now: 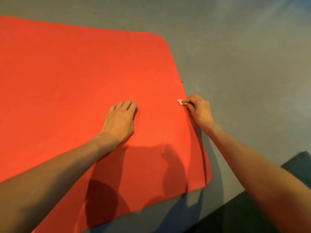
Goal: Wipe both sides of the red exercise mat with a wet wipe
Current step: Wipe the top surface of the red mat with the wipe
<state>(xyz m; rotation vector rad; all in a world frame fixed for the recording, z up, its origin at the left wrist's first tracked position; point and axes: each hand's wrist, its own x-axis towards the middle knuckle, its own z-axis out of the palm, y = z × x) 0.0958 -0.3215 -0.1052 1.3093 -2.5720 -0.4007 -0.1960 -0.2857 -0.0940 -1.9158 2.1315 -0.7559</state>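
From the head view, the red exercise mat (pixel 75 81) lies flat on the grey floor (pixel 244 56), with the left hand (pixel 120 119) resting on it holding nothing, fingers loosely bent, while the right hand (pixel 198 110) pinches a crumpled wet wipe (pixel 180 102) at the mat's right edge.

Red mat (pixel 67 81) past the left edge; wipe (pixel 180 102) mostly inside right hand (pixel 198 110)

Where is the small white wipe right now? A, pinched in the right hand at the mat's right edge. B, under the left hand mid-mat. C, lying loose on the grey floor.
A: the right hand pinches the wipe at the right edge of the red mat; the left hand rests further in on it.
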